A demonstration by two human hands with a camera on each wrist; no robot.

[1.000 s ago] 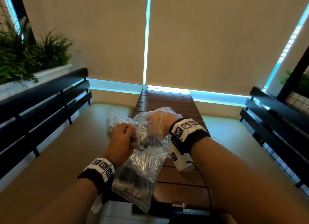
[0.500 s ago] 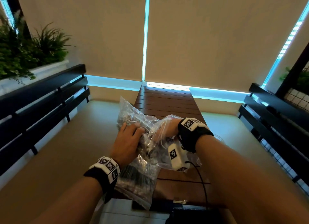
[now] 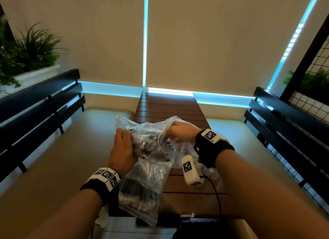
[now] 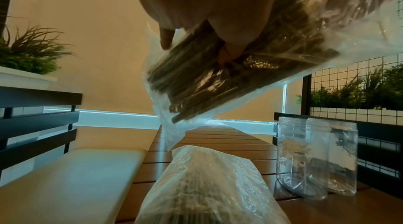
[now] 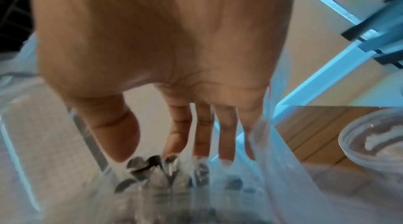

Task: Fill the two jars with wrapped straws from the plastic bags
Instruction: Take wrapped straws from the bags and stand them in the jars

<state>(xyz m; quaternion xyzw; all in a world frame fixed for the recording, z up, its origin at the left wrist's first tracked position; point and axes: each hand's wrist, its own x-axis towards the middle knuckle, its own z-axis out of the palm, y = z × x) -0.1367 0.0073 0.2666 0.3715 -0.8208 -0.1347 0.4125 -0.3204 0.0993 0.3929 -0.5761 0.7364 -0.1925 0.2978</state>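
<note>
My left hand grips a clear plastic bag of dark wrapped straws from outside, holding it tilted above the table; the left wrist view shows the fingers squeezing the bundle. My right hand is inside the bag's open mouth. Its fingers are straight and the tips touch the straw ends. A second full bag lies on the table under the first. Two empty clear jars stand upright to the right; one rim shows beside the bag.
The brown slatted table runs away from me between two pale bench seats with black slatted backs. Planters with green plants sit behind the benches. A cable from my right wrist unit hangs over the table.
Both hands and the held bag have dropped a little toward the table. My right hand has drawn back toward the bag's mouth and turned palm down. The left hand keeps its grip.
</note>
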